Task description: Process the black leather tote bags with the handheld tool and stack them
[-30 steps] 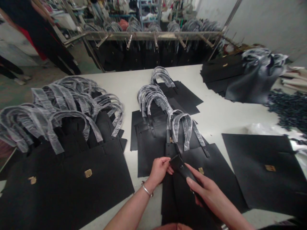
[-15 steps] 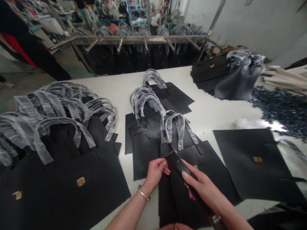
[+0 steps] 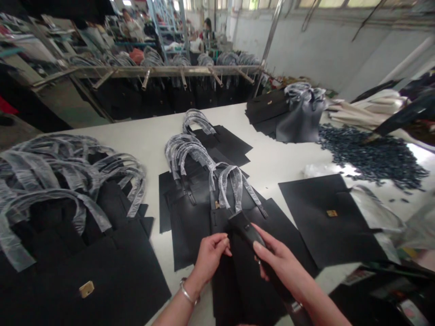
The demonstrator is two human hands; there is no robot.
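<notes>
My right hand (image 3: 275,253) is wrapped round a long black handheld tool (image 3: 246,231), whose front end rests over a black leather panel (image 3: 254,280). Just left of that end, my left hand (image 3: 212,253) has thumb and forefinger pinched at the panel's edge; what lies between them is too small to make out. A silver bracelet (image 3: 188,291) circles the left wrist. Beyond the hands, plastic-wrapped handles (image 3: 231,181) arch up from overlapping black panels.
At the left lies a big pile of black panels with wrapped handles (image 3: 68,203). One panel with a gold clasp (image 3: 331,213) lies at the right, near a heap of small dark pieces (image 3: 374,156). A metal rack (image 3: 163,71) stands behind the white table (image 3: 136,136).
The view has turned right and tilted up, so the table's things sit further left. Both hands keep their places beside each other, the tool still in my right hand.
</notes>
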